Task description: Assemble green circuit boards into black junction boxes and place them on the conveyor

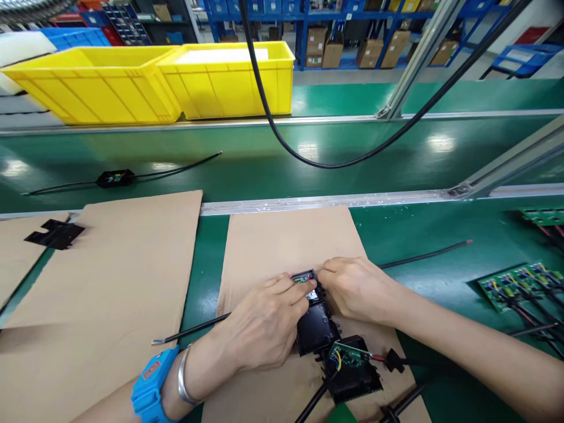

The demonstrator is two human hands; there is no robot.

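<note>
Pressing down together, both hands meet over a small black housing (314, 317) that lies on a sheet of brown cardboard (282, 247) at the near edge of the green bench. Only the head view is on hand. The left hand (264, 326) lies curled over the housing's left side, its fingers bent and its fingertips touching the part at the far end, where a sliver of green board shows. The right hand (352, 288) comes in from the other side, fingers closed in a pinch on that same far end. A blue wrist strap (152, 388) and a metal bangle (187, 382) sit on the left wrist.

Just in front of the hands, touching or nearly touching the first housing, a second black housing (352, 370) lies open with a green circuit board (348, 355) seated in it and coloured wires running to a black cable (423, 367). By my judgement the piece under the fingers is being fitted or snapped shut, and the open one is not yet closed.

To the right, loose circuit boards (515, 285) with leads lie well apart on the bench, seemingly unassembled. On the green conveyor belt (396, 158) beyond the rail lies a finished-looking unit (115, 177) with cables at both ends. A flat black part (55, 234) rests on the left cardboard, and yellow bins (154, 82) stand behind the belt.
</note>
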